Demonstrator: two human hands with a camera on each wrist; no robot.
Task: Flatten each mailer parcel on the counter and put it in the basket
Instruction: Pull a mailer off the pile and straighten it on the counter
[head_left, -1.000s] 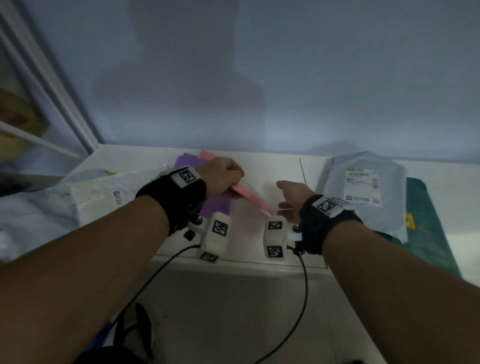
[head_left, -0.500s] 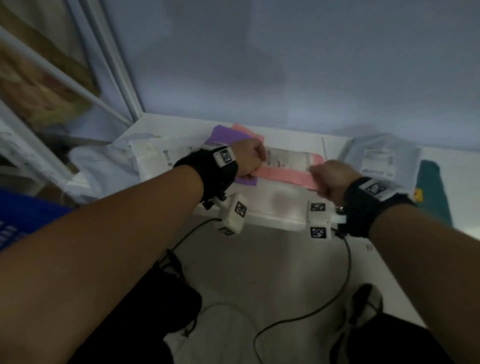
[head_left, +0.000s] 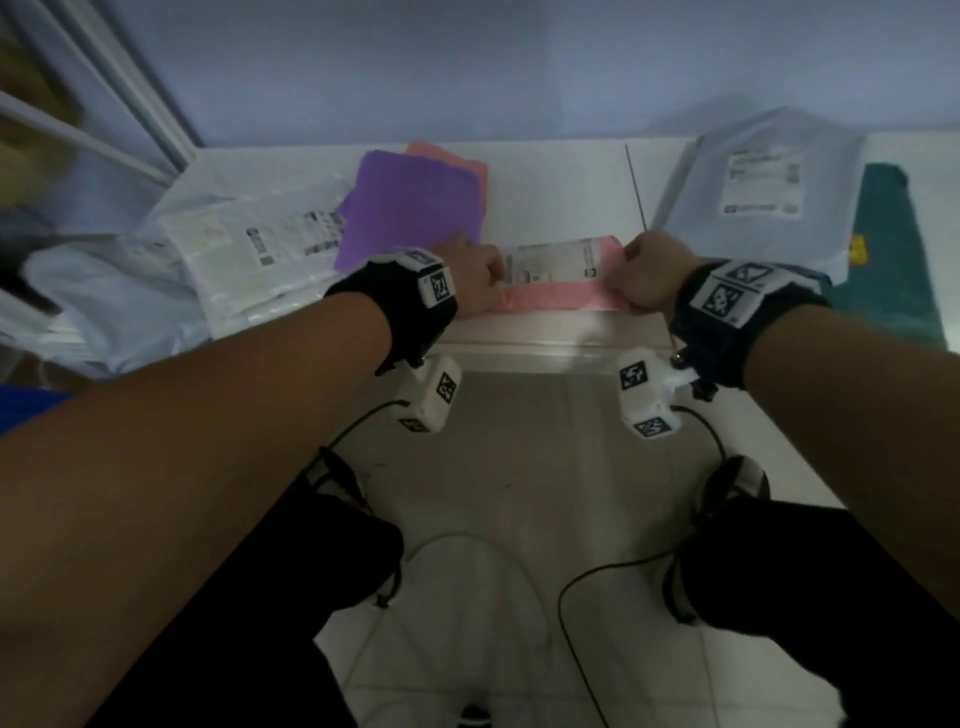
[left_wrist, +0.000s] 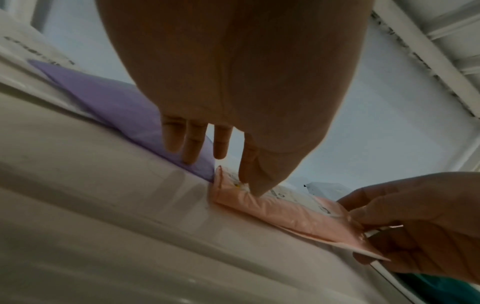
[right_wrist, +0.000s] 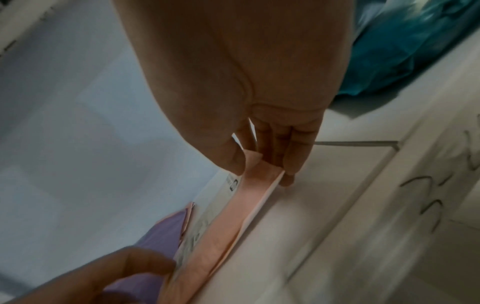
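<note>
A pink mailer (head_left: 556, 299) with a white label lies flat along the front edge of the white counter (head_left: 561, 197). My left hand (head_left: 475, 273) pinches its left end between thumb and forefinger (left_wrist: 249, 181), while the other fingers hang over a purple mailer (left_wrist: 116, 107). My right hand (head_left: 641, 278) grips the right end, thumb on top and fingers underneath (right_wrist: 262, 164). The pink mailer (right_wrist: 233, 222) stretches between both hands.
Behind lie the purple mailer (head_left: 410, 208) on another pink one (head_left: 457, 161), a white labelled mailer (head_left: 260, 249) at left, a grey labelled mailer (head_left: 758, 192) and a teal one (head_left: 888, 249) at right. A blue basket edge (head_left: 26, 410) shows far left, below the counter.
The pink mailer came down from a tilt and now lies at the counter's front edge. My right hand, open a second ago, has taken hold of its right end.
</note>
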